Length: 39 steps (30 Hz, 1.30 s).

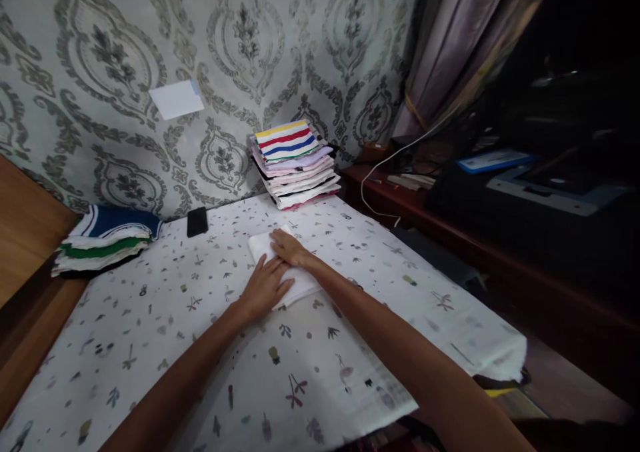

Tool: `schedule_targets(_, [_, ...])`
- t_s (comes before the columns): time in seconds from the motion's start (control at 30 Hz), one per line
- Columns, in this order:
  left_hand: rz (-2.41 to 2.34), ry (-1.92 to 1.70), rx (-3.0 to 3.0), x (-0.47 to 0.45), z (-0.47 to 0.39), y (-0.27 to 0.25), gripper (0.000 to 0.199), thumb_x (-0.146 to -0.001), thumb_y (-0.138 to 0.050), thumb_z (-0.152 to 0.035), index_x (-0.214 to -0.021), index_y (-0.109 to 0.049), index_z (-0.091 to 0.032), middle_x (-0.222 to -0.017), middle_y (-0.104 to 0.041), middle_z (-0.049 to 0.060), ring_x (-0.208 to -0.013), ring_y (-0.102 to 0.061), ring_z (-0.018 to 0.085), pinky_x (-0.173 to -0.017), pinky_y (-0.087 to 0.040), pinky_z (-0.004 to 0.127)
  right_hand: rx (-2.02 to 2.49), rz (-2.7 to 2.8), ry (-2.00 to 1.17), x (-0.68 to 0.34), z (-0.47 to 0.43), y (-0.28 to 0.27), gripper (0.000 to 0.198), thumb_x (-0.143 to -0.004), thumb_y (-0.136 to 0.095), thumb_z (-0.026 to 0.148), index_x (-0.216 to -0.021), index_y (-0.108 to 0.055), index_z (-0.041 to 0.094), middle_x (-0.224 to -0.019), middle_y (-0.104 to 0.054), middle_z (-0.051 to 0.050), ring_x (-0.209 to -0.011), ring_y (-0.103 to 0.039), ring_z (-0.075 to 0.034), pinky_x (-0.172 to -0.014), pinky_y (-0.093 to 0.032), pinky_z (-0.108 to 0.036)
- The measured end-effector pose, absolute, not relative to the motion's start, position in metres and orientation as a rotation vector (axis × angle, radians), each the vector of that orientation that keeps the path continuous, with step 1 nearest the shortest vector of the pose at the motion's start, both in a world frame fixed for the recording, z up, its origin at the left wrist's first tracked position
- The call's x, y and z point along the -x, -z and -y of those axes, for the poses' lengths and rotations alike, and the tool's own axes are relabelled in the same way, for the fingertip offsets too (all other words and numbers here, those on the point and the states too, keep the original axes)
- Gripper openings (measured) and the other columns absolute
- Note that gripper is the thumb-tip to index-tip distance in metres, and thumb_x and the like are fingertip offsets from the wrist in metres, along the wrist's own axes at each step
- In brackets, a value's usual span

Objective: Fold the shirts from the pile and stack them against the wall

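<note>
A folded white cloth (300, 284) lies near the middle of the bed, on a white sheet (200, 345) printed with small plants. My left hand (265, 287) rests flat on the near left side of the cloth, fingers spread. Across its upper part lies my right hand (287, 247), palm down with the fingers stretched out. The two hands touch or nearly touch at the fingertips. Both press on the cloth from above, and neither is wrapped round it. What kind of garment or linen the cloth is, I cannot tell.
Against the patterned wall stands a stack of folded clothes (295, 165), a striped one on top. Another folded pile (107, 242) sits at the far left beside a black phone (197, 222). Right of the bed is a dark red table (370, 189) with a white cable (367, 179).
</note>
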State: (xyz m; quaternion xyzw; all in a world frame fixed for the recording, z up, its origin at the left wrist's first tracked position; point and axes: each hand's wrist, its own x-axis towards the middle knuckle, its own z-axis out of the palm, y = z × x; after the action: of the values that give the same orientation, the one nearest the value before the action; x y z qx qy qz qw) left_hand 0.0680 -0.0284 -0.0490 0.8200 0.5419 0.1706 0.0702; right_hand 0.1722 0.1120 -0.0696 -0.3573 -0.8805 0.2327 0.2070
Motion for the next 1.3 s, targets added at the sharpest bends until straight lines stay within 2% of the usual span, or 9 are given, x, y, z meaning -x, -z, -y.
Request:
schedule_targets(0.1, [-1.682, -0.859, -2.268, -0.035, 0.011, 0.048, 0.030, -0.098, -0.041, -0.029, -0.117, -0.062, -0.021, -0.123, -0.065, 0.009, -0.119, -0.056, 0.024, -0.111, -0.038, 0.043, 1.015, 2.467, -0.625, -0.175, -0.111, 0.077, 0.050, -0.100, -0.038, 0.030, -0.142, -0.053, 0.010, -0.151, -0.048, -0.015, -0.145, -0.037, -0.026, -0.120, -0.030, -0.042])
schedule_targets(0.17, [-1.903, -1.041, -2.010, -0.009, -0.011, 0.046, 0.026, -0.091, -0.047, -0.024, -0.110, -0.063, -0.020, -0.115, -0.064, 0.011, -0.114, -0.055, 0.026, -0.105, -0.041, 0.043, 1.024, 2.475, -0.599, -0.175, -0.108, 0.078, 0.051, -0.101, -0.035, 0.031, -0.144, -0.051, 0.010, -0.153, -0.046, -0.014, -0.146, -0.035, -0.025, -0.121, -0.028, -0.041])
schedule_targets(0.23, [-2.016, -1.056, -1.812, 0.014, -0.034, 0.044, 0.020, -0.083, -0.053, -0.021, -0.099, -0.064, -0.019, -0.103, -0.064, 0.009, -0.105, -0.057, 0.027, -0.098, -0.044, 0.042, 1.033, 2.483, -0.564, -0.174, -0.105, 0.077, 0.051, -0.101, -0.035, 0.032, -0.145, -0.050, 0.010, -0.153, -0.046, -0.014, -0.147, -0.035, -0.026, -0.122, -0.027, -0.041])
schedule_targets(0.33, [-1.929, -0.979, -1.758, 0.031, -0.061, 0.044, 0.008, -0.077, -0.054, -0.022, -0.079, -0.061, -0.019, -0.078, -0.061, 0.003, -0.081, -0.058, 0.021, -0.079, -0.047, 0.033, 1.038, 2.503, -0.505, -0.173, -0.102, 0.075, 0.049, -0.101, -0.038, 0.031, -0.143, -0.051, 0.010, -0.152, -0.048, -0.015, -0.146, -0.036, -0.026, -0.122, -0.027, -0.041])
schedule_targets(0.47, [-1.785, -0.921, -1.780, 0.030, -0.074, 0.050, 0.008, -0.074, -0.056, -0.025, -0.069, -0.055, -0.019, -0.063, -0.052, -0.004, -0.064, -0.051, 0.015, -0.064, -0.042, 0.025, 1.020, 2.539, -0.436, -0.172, -0.101, 0.075, 0.046, -0.101, -0.040, 0.030, -0.141, -0.052, 0.011, -0.151, -0.048, -0.015, -0.145, -0.036, -0.026, -0.120, -0.029, -0.043])
schedule_targets(0.67, [-1.722, -0.878, -1.873, 0.029, -0.079, 0.054, 0.011, -0.079, -0.051, -0.026, -0.071, -0.047, -0.021, -0.063, -0.047, -0.006, -0.062, -0.046, 0.013, -0.061, -0.037, 0.024, 1.049, 2.589, -0.378, -0.173, -0.100, 0.078, 0.047, -0.102, -0.039, 0.031, -0.143, -0.048, 0.012, -0.156, -0.042, -0.016, -0.147, -0.034, -0.026, -0.120, -0.028, -0.044])
schedule_targets(0.93, [-1.853, -0.795, -2.036, 0.034, -0.076, 0.055, 0.011, -0.088, -0.050, -0.028, -0.079, -0.054, -0.023, -0.068, -0.053, -0.004, -0.068, -0.049, 0.017, -0.067, -0.037, 0.028, 1.075, 2.632, -0.407, -0.174, -0.096, 0.072, 0.052, -0.103, -0.034, 0.035, -0.147, -0.044, 0.009, -0.159, -0.036, -0.017, -0.150, -0.026, -0.026, -0.121, -0.023, -0.044])
schedule_targets(1.17, [-2.086, -0.851, -2.039, 0.020, -0.053, 0.054, 0.008, -0.091, -0.048, -0.026, -0.091, -0.055, -0.022, -0.093, -0.061, 0.008, -0.096, -0.053, 0.026, -0.088, -0.039, 0.039, 1.121, 2.658, -0.471, -0.172, -0.092, 0.066, 0.055, -0.104, -0.031, 0.039, -0.151, -0.039, 0.012, -0.162, -0.030, -0.014, -0.152, -0.019, -0.026, -0.122, -0.020, -0.046])
schedule_targets(1.3, [-1.976, -0.943, -2.197, -0.006, 0.008, 0.039, 0.010, -0.092, -0.045, -0.025, -0.085, -0.050, -0.022, -0.084, -0.057, 0.004, -0.083, -0.053, 0.022, -0.080, -0.042, 0.035, 1.144, 2.662, -0.488, -0.171, -0.093, 0.066, 0.056, -0.104, -0.031, 0.038, -0.152, -0.038, 0.010, -0.163, -0.028, -0.015, -0.153, -0.018, -0.025, -0.122, -0.018, -0.043])
